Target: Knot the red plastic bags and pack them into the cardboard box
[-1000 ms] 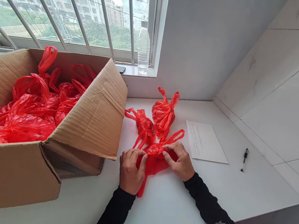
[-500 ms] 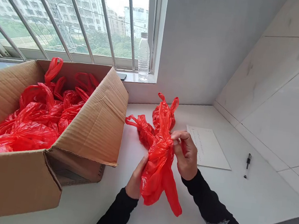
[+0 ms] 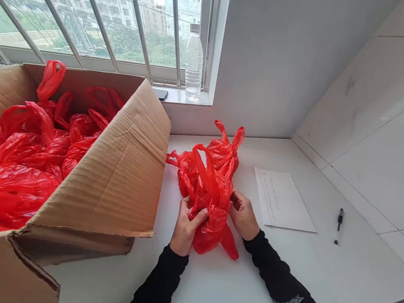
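White tabletop [image 3: 214, 290] before me; left hand [image 3: 185, 228] and right hand [image 3: 245, 220], fingers curled, grip one red bag [image 3: 212, 229], box [image 3: 110, 174] at its nine o'clock.

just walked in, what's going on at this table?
A person's left hand holds a red plastic bag; the right hand is against its right side, fingertips partly hidden. Two other red bags sit just beyond. An open cardboard box of more red bags stands left; paper and a pen lie right.
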Demonstrator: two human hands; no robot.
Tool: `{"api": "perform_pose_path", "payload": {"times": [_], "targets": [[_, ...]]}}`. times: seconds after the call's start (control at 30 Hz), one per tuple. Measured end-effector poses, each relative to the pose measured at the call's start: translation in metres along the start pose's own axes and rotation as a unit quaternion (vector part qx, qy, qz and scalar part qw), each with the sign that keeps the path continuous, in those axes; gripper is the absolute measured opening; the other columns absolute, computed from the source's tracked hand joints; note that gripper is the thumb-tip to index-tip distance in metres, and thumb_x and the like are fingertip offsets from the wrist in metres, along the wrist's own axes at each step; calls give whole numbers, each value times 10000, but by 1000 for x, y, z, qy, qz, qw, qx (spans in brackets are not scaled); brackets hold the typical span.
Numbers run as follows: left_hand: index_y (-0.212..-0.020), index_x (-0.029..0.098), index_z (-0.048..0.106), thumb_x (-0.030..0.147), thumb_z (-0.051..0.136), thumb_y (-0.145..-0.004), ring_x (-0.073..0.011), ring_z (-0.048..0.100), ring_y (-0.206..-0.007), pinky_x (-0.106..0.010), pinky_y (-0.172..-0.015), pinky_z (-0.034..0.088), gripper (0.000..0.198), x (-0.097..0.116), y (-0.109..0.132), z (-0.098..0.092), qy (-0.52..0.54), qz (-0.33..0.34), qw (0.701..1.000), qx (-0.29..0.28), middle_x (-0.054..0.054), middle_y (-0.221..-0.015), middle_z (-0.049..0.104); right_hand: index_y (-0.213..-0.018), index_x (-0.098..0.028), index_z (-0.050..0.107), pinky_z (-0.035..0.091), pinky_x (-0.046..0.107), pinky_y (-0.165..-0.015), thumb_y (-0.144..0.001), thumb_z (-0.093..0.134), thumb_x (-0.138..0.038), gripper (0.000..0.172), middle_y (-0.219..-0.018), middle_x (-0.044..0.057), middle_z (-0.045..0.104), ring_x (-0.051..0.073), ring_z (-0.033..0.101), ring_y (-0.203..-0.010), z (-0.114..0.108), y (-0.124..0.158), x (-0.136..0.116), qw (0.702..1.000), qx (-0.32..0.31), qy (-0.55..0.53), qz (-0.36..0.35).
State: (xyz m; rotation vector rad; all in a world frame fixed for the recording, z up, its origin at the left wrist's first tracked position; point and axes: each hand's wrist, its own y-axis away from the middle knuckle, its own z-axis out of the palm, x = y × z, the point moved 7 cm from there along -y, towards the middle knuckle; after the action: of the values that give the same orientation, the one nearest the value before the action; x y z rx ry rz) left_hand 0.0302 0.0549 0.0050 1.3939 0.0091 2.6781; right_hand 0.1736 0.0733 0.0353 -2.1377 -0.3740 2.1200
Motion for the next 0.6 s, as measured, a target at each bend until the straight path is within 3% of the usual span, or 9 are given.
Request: {"api": "perform_pose_path", "payload": {"times": [0.17,0.33,0.5,0.6], "targets": [[-1290,263,276,316,714,-809,-253,666,-1071,-442,-950,494,653,8,8,4,-29,37,999,19,-94,-1096,681,-1024,-209,655,514,313,-756,-897,603,-439,268,-951,52,701,193,635,-828,-13,0,2,998,48,-40,5],[-1343,315,337,296,730,-797,-209,612,-1142,-344,-940,497,673,18,15,-4,-128,116,979,105,-54,-1100,651,-1045,-222,653,492,279,-663,-897,616,-404,237,-958,42,703,169,617,-746,-20,2,7,993,79,-87,29],[-1198,256,532,287,675,-843,-197,649,-1037,-323,-909,508,384,13,12,1,-140,126,981,40,-71,-1124,659,-1132,-248,630,501,319,-801,-912,586,-422,284,-1078,55,677,216,626,-944,-7,1,-2,995,22,-96,20],[-1204,235,549,289,681,-840,-234,617,-1141,-359,-984,474,391,9,9,-1,-132,116,984,27,-94,-1172,663,-1101,-239,639,490,320,-830,-843,692,-384,300,-1051,50,678,218,622,-945,-2,0,-4,996,-8,-86,16]]}}
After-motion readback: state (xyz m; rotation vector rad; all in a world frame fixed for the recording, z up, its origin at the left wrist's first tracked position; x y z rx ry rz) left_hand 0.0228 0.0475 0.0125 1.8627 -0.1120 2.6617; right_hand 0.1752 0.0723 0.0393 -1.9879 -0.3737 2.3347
